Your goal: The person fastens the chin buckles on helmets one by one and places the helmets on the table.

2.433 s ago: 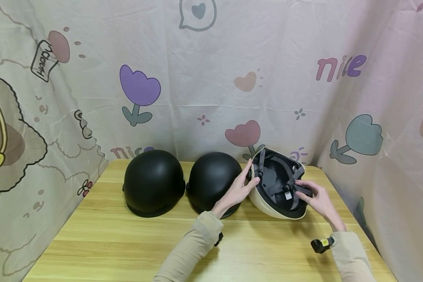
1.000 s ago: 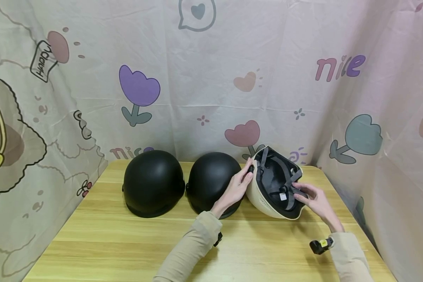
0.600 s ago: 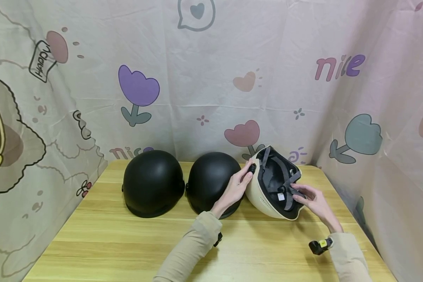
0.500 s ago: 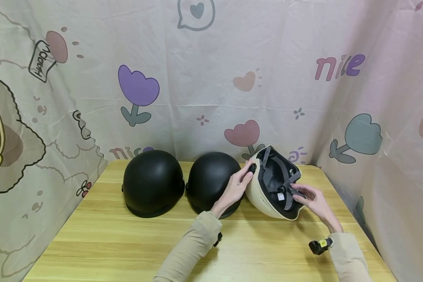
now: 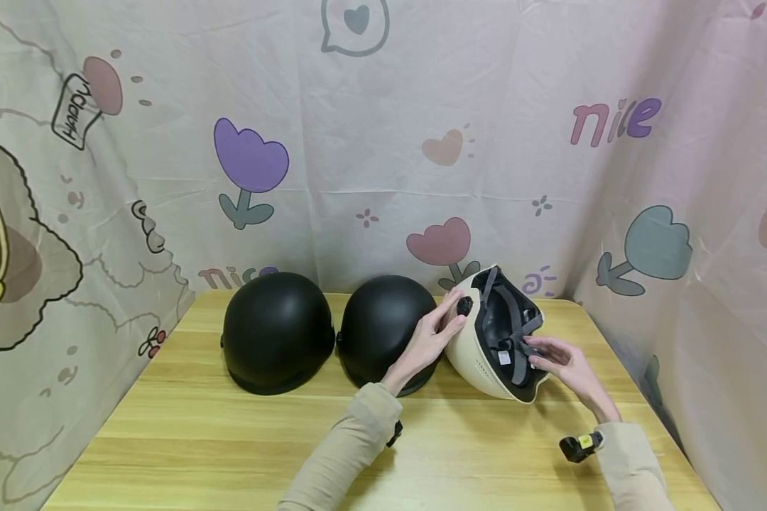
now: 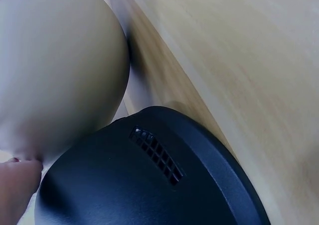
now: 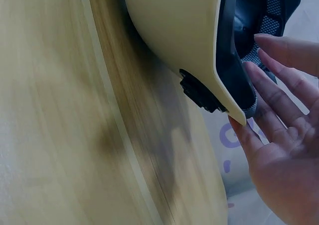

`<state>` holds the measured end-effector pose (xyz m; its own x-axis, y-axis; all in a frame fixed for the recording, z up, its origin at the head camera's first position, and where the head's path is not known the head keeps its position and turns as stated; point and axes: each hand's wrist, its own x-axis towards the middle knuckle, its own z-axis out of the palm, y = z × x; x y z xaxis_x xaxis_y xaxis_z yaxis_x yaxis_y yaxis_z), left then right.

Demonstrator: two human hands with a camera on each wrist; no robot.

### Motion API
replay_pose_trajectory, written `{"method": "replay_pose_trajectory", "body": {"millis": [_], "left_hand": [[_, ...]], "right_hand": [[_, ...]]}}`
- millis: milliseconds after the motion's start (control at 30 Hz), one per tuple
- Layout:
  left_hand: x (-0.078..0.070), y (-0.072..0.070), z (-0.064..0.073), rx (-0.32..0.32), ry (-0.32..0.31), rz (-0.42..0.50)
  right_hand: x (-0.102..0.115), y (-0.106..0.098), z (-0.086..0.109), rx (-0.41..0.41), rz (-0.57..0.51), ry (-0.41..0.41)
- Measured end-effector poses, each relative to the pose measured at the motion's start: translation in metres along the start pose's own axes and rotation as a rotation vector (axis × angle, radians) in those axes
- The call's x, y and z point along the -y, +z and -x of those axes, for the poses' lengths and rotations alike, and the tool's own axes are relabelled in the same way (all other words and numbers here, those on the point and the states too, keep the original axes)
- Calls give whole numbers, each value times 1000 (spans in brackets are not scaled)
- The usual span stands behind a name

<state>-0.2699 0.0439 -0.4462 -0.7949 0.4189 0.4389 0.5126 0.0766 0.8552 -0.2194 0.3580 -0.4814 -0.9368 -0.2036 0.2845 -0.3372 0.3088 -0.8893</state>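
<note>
A cream-coloured helmet (image 5: 469, 351) lies tipped on its side on the right of the table, its dark padded inside and grey straps facing right. My left hand (image 5: 425, 344) rests on the outer shell with extended fingers and thumb, beside a round black fitting (image 5: 464, 306). At the opposite side, my right hand (image 5: 569, 365) touches the rim near the straps. In the right wrist view the right hand's fingers (image 7: 271, 100) are fairly straight, against the rim padding. The left wrist view shows only part of the left hand (image 6: 17, 187) against the cream shell.
Two black helmets, a middle one (image 5: 383, 330) and a left one (image 5: 278, 333), stand dome up on the wooden table (image 5: 230, 447). My left forearm passes in front of the middle one. A printed cloth (image 5: 358, 142) hangs behind the table.
The cream helmet has turned under my hands, its opening swinging further right. More of its outer shell and the black fitting now show. The hands shifted slightly; the black helmets stayed put.
</note>
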Motion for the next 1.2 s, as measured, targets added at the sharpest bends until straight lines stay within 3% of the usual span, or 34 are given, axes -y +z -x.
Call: {"method": "replay_pose_trajectory", "body": {"millis": [200,433,633,933,1200], "left_hand": [[-5,1,1,34,-60,-26],[-7,7,0,47,-67,-40],[-7,11,0,45,-77,-26],[-6,12,-1,46,-76,-11],[-5,12,-1,47,-74,-6]], "right_hand": [[0,-1,1,10,2,34],[3,-4,2,12,2,74],[4,-3,3,-7,11,32],[4,0,0,-49,152,7],[16,4,-7,-90,178,-27]]}}
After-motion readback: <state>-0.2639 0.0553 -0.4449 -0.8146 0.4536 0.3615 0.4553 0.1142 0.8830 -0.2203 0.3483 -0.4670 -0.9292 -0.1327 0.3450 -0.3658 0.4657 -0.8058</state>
